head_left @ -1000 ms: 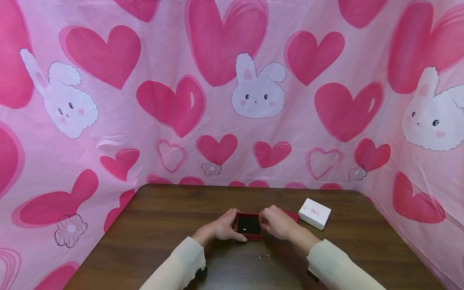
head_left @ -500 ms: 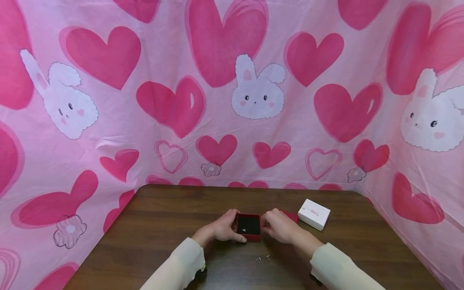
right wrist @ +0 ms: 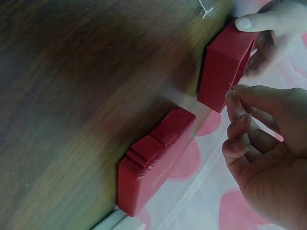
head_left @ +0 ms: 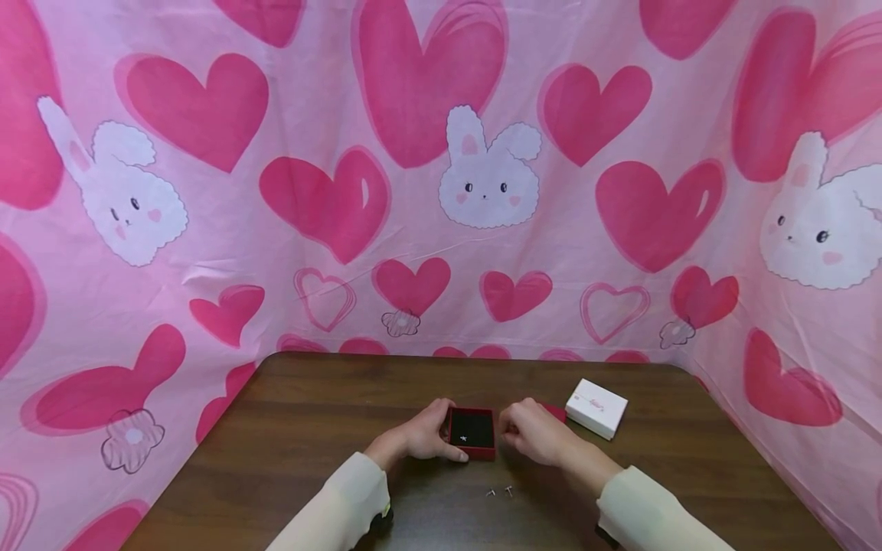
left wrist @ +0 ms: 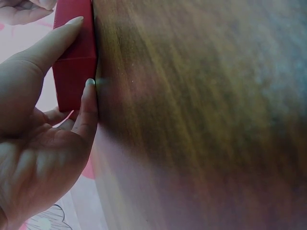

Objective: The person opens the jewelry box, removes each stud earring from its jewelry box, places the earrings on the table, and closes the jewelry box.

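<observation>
An open red jewelry box [head_left: 480,453] with a black insert [head_left: 475,422] stands on the table. One small star-shaped earring [head_left: 464,438] shows on the insert. My left hand [head_left: 426,435] grips the box from its left side, thumb along the front wall and fingers on the side. Just right of the box, my right hand [head_left: 534,430] pinches a tiny thin metal earring [right wrist: 231,86] between thumb and forefinger; most of it is hidden by the fingertips. Two more small earrings, a left one [head_left: 491,492] and a right one [head_left: 509,490], lie on the wood in front of the box.
A red lid [right wrist: 156,158] with a ribbon bow lies on the table beyond my right hand. Beside it stands a white box [head_left: 597,408] with red lettering. The brown wooden table [head_left: 317,398] is enclosed by pink heart-and-rabbit cloth [head_left: 427,229].
My right hand has drawn slightly to the right, away from the box's right edge. The left hand and the box stay in place.
</observation>
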A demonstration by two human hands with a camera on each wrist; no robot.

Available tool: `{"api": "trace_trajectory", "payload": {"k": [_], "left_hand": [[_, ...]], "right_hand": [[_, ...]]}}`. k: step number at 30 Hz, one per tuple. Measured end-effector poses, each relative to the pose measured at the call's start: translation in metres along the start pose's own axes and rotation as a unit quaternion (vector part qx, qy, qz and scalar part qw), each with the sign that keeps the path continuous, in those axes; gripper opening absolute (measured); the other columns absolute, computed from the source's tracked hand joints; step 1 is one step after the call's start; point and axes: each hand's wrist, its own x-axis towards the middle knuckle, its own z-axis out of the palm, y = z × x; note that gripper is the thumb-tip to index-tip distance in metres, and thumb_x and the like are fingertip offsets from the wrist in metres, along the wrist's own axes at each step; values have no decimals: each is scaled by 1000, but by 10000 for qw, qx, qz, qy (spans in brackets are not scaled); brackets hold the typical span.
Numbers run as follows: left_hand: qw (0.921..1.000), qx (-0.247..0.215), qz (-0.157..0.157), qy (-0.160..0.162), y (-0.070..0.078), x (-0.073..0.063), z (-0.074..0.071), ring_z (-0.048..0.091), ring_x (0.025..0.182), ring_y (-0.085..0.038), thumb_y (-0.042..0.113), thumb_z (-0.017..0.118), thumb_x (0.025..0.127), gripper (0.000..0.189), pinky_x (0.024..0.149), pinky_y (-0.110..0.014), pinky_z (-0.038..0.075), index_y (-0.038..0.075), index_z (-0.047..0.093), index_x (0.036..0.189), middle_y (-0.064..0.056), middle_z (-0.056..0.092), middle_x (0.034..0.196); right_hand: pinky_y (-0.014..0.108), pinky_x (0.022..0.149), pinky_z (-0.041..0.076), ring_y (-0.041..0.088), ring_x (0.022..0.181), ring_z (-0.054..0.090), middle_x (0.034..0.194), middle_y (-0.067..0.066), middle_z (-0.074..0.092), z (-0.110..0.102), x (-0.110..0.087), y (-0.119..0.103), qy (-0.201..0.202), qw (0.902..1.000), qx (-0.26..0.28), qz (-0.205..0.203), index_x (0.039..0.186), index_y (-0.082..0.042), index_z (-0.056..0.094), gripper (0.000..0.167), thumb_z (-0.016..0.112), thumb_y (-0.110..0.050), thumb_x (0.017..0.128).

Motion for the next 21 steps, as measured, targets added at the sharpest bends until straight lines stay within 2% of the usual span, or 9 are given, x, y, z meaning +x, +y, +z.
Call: {"api": "trace_trajectory", "payload": {"k": [7, 15, 21], "left_hand": [[9999, -88, -50, -49, -1, 0, -1, 52, 103, -16, 28, 91, 78, 72, 97, -40, 47, 7, 47, 131, 0, 51, 112], [10000, -76, 57, -18, 2, 0, 0, 53, 102, -17, 25, 92, 76, 72, 96, -40, 47, 4, 48, 129, -3, 52, 111], [10000, -87, 5, -38, 2, 0, -1, 52, 103, -17, 26, 92, 77, 73, 97, -40, 48, 4, 47, 130, -2, 52, 112]], "right_hand": [[23, 62, 50, 4, 64, 52, 72, -11, 63, -1, -6, 0, 73, 9999, -16, -73, 84, -9, 76, 6, 78, -5, 87], [23, 62, 51, 2, 63, 52, 72, -13, 63, 1, -11, 3, -71, 9999, 113, -28, 84, -9, 76, 5, 78, -5, 87], [23, 60, 48, 2, 62, 51, 70, -14, 62, 5, -15, 3, -204, 9998, 62, 34, 83, -10, 76, 7, 78, -6, 87]]}}
